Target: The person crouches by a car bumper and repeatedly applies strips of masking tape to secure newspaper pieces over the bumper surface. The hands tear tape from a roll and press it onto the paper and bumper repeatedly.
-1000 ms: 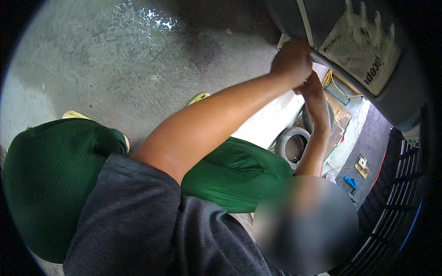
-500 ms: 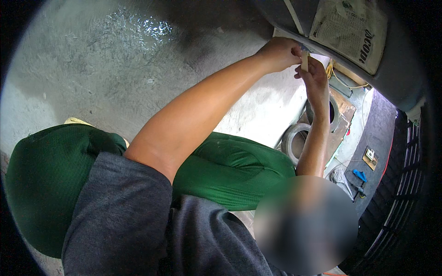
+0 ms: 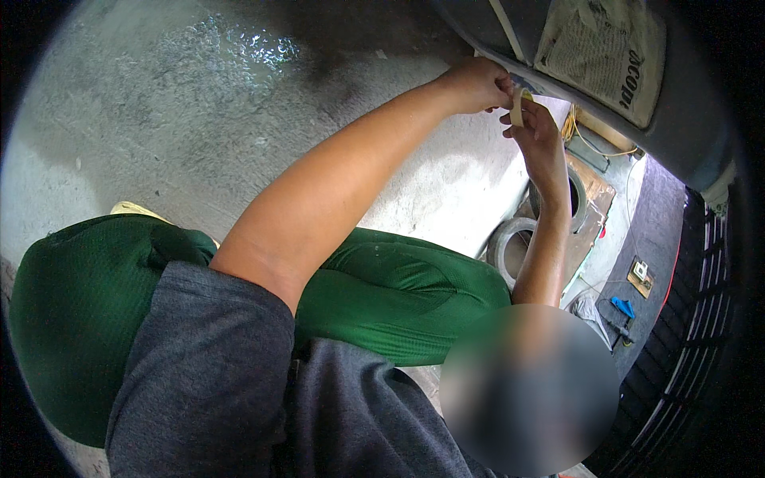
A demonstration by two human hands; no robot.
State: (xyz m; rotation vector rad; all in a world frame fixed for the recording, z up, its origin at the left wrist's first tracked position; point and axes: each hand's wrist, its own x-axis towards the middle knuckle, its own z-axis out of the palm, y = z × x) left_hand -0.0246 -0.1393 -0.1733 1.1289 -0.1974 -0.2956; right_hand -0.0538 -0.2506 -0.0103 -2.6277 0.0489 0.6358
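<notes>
A roll of pale cream masking tape is held in my right hand, its ring seen partly edge-on with the opening showing. The fingers of that hand curl around the roll from the right. Just left of the roll, my left hand has its thumb and fingers pinched together near the tape's rim. What lies in this pinch is too small to make out. Both hands are raised close to the lower edge of a dark grey panel, on which a sheet of newspaper lies, bordered by a pale strip.
Wet, shiny concrete floor spreads to the left. Beyond my right forearm, two tires lie by a brown board. A yellow cable, a blue object and a dark metal grille are at the right. My green-clad leg is bent below.
The tape roll has turned, so its ring opening now shows. Both hands have shifted slightly left, with the right hand still on the roll.
</notes>
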